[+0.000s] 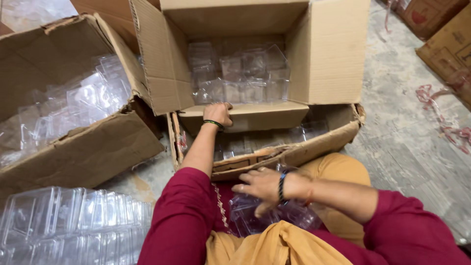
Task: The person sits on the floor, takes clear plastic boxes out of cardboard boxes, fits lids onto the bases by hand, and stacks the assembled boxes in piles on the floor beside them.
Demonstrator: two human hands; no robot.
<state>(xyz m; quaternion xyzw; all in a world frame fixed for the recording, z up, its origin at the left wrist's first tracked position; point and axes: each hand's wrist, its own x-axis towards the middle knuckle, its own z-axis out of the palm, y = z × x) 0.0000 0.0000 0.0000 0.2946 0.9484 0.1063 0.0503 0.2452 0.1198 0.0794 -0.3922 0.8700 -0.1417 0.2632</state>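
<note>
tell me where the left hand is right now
In the head view the left hand is at centre, resting on the front flap of the open middle box, just below the clear containers inside it.

Illumination is soft, even daylight with faint shadows inside the open cardboard box (pixel 245 59) beyond the left hand (pixel 218 114), mild glare on the clear plastic containers (pixel 68 225), and slight wide-angle stretching and blur toward frame edges.
</note>
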